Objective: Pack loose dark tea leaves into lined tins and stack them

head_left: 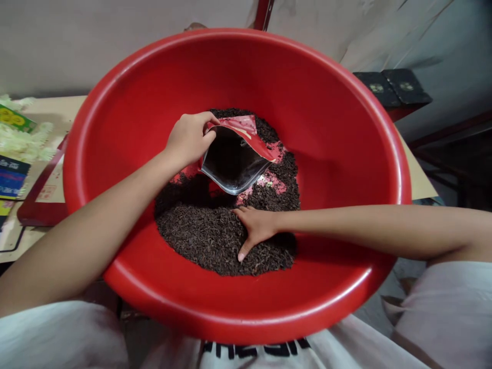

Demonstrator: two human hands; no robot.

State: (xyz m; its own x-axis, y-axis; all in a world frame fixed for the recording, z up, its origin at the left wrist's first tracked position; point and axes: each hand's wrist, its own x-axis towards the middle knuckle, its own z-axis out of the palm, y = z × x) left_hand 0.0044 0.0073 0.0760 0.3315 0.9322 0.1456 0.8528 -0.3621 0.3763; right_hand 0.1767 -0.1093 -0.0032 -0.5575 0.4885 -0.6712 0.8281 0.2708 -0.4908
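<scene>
My left hand point(191, 137) pinches the upper left edge of a red pouch point(265, 147), whose mouth gapes toward me. The pouch's inside looks dark, and I cannot tell how much it holds. Beneath and around it lie dark, loose dried leaves resembling tea point(203, 230), heaped in the bottom of a large red plastic basin point(338, 154). My right hand point(258, 225) rests palm down on the leaves just in front of the pouch, thumb and fingers spread, with its fingertips partly sunk in them.
The basin stands on a light wooden table point(421, 177). On the left are a dark red flat case point(40, 210), a blue and black packet point(13, 177) and pale artificial flowers point(33, 143). Two black boxes point(405, 87) sit at the right, near the wall.
</scene>
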